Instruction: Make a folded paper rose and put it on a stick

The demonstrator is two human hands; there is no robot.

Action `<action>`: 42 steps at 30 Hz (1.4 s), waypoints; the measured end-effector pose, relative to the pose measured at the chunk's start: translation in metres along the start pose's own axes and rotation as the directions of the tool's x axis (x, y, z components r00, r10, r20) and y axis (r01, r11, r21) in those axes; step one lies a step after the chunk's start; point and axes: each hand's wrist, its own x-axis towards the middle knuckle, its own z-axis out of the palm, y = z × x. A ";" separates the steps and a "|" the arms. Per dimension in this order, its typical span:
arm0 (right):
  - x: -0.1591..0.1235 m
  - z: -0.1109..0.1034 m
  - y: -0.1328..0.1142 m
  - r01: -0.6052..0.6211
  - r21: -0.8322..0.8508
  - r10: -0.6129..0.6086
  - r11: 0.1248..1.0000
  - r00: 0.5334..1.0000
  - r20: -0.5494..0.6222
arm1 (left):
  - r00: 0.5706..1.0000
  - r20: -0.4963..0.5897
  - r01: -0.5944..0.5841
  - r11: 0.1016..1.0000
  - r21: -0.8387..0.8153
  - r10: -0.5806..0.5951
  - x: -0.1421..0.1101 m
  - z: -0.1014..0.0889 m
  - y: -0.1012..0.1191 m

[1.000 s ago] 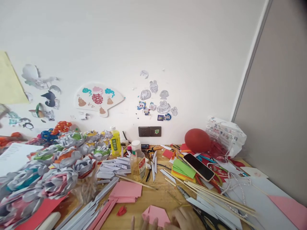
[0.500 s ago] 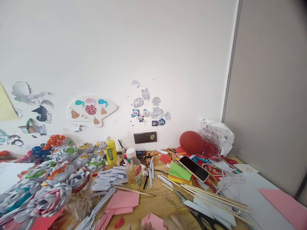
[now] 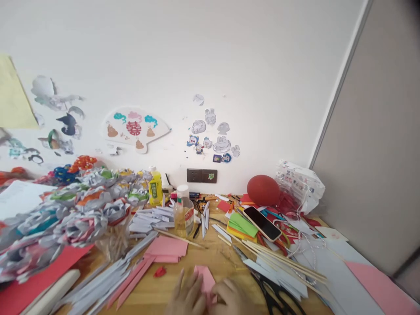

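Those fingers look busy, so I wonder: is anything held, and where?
The folded pink paper: left grip on its left side, right grip at its lower right edge. Whether pinched or merely pressed, I can't tell.

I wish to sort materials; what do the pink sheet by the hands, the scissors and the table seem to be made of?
Pink sheet: probably matte paper, thin, folded with straight edges.
Scissors: smooth black handles, likely plastic; grey blades, probably metal.
Table: wood or wood-look board, perhaps faintly glossy, by its yellow-brown streaks.
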 end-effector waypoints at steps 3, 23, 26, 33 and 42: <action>0.001 -0.019 -0.008 0.086 0.097 -0.091 0.992 0.995 0.044 | 0.962 0.271 0.134 0.935 -0.329 -0.043 0.016 -0.034 -0.011; 0.005 -0.040 0.005 0.181 -0.188 -0.155 0.965 0.977 0.147 | 0.999 -0.025 -0.033 0.983 -0.178 0.029 0.017 -0.039 -0.016; 0.005 -0.036 0.006 0.209 -0.204 -0.180 0.957 0.972 0.149 | 0.999 0.014 -0.031 0.981 -0.192 0.034 0.015 -0.039 -0.015; 0.004 -0.031 0.003 0.245 -0.181 -0.225 0.952 0.966 0.124 | 0.999 0.043 0.040 0.985 -0.169 -0.033 0.016 -0.039 -0.006; 0.003 -0.026 -0.004 -0.150 -0.033 0.150 0.988 0.989 0.008 | 0.960 0.086 0.280 0.915 -0.291 -0.266 0.021 -0.039 -0.001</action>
